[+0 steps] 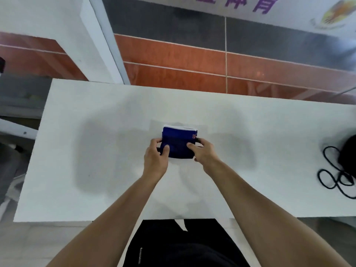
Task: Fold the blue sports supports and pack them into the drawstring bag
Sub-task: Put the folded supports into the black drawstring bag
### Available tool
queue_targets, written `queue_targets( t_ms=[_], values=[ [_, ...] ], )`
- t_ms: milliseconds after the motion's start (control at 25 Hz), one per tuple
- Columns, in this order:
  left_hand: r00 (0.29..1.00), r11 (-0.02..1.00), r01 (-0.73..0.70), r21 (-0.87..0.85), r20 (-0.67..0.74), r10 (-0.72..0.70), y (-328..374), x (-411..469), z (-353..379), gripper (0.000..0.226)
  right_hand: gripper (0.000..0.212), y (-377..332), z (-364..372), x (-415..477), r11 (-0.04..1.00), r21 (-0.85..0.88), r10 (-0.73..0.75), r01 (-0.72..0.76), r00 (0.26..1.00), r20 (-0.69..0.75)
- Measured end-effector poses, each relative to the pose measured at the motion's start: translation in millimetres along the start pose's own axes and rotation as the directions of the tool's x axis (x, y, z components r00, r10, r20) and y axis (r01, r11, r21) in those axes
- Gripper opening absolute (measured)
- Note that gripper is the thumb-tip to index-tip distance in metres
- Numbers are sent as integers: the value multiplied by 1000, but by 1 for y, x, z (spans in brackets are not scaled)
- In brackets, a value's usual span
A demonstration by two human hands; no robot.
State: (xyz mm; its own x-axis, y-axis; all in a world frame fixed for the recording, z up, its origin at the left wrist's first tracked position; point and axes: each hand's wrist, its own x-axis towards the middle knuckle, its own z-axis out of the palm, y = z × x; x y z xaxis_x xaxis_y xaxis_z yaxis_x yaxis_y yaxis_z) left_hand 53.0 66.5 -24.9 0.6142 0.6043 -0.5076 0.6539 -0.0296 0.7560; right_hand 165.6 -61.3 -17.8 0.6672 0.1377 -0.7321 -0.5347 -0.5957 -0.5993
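Observation:
A folded blue sports support (178, 138) with a white trim along its far edge lies at the middle of the white table (96, 132). My left hand (155, 158) grips its left side, thumb on top. My right hand (204, 153) grips its right side, fingers curled round the edge. The black drawstring bag (348, 153) lies at the table's far right edge, half out of frame, with its black cord (331, 176) looped loosely on the table beside it.
The table's left edge runs from top left down to the near corner; beyond it are a grey floor and dark furniture. Behind the table rises a wall of orange and grey tiles (192, 60). My dark-clothed body stands at the near edge.

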Motion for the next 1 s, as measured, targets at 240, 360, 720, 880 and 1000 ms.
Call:
queue_targets(
  t_ms=[240,360,720,880,1000],
  values=[
    [989,999,-26,-34,144,31,41,-37,47,41,36,25,-83,-56,979,140,-127,149,980,-152],
    [966,999,15,-30,259,-7,65,-63,88,62,37,54,-131,-80,952,180,-202,248,949,-243],
    [917,992,-127,-15,379,123,123,-209,260,51,40,185,-329,-143,933,134,-270,334,896,-353],
    [883,985,-168,-26,440,162,136,-267,332,47,38,238,-401,-157,927,207,-211,311,893,-398],
    [861,978,-209,-12,473,190,154,-289,374,44,37,258,-442,-160,902,295,-170,314,888,-427]
  ],
)
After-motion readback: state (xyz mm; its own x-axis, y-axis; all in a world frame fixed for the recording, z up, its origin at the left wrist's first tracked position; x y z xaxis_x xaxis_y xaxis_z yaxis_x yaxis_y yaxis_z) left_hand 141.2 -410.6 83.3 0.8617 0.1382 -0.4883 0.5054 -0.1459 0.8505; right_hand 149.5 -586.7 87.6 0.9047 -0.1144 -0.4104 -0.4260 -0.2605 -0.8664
